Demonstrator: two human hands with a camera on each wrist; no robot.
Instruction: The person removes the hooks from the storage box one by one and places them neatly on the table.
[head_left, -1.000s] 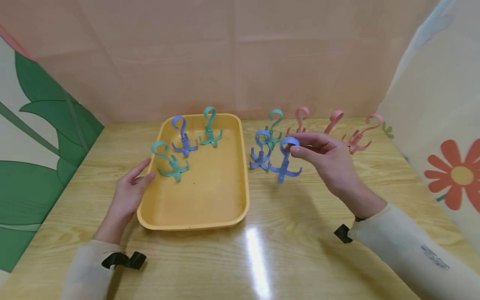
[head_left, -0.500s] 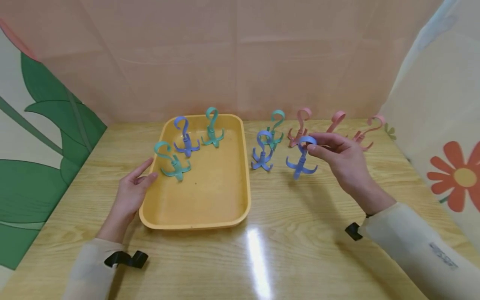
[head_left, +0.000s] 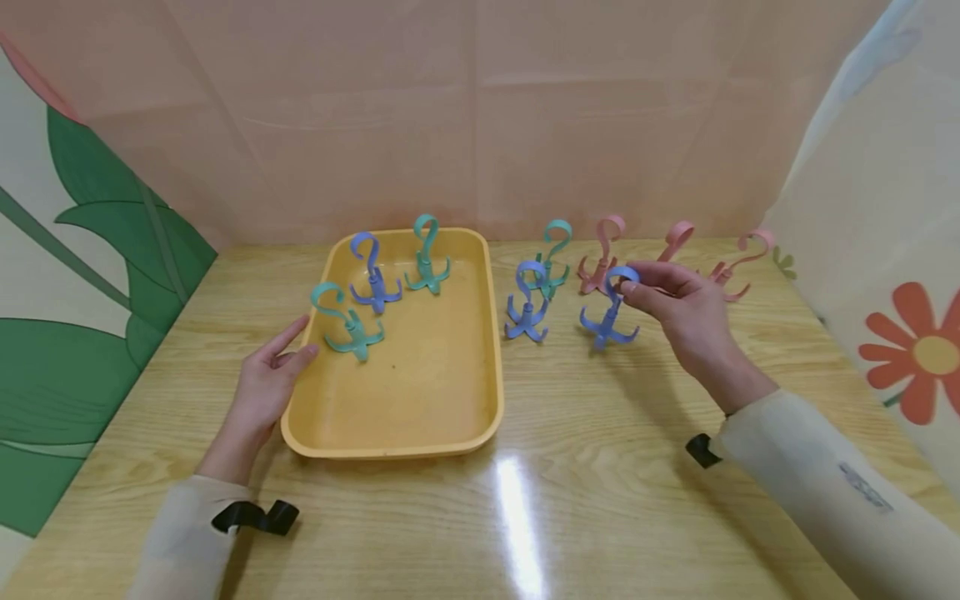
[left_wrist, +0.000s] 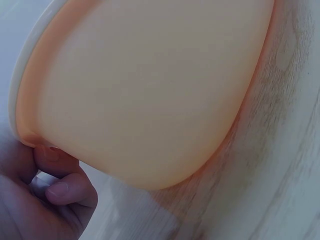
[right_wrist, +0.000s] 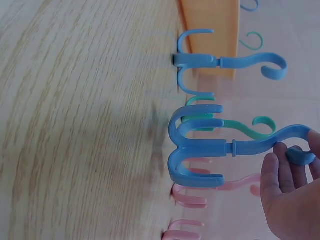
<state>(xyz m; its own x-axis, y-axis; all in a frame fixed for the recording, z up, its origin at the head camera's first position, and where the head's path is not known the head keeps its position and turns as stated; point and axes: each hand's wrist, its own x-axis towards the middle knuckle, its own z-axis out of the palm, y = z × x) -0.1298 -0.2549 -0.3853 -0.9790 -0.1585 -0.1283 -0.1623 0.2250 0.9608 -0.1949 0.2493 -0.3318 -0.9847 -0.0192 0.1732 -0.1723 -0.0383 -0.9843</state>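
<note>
Three hooks [head_left: 357, 340] stand inside the centre-left yellow tray [head_left: 412, 408], gripped by the left hand [head_left: 264, 385]; the right hand [head_left: 692, 321] pinches a blue hook [head_left: 607, 323], with five others [head_left: 528, 318] outside, upper right.

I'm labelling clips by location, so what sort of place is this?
Probably a small staged tabletop corner indoors: a wood-grain table, creased pinkish sheeting behind it, and a cartoon red flower pictured on the right side.

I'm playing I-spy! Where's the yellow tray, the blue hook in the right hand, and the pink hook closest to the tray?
Yellow tray [head_left: 423, 383]: head view, bare floor.
Held blue hook [right_wrist: 204, 148]: right wrist view, stem.
Closest pink hook [head_left: 601, 268]: head view, lower stem.
</note>
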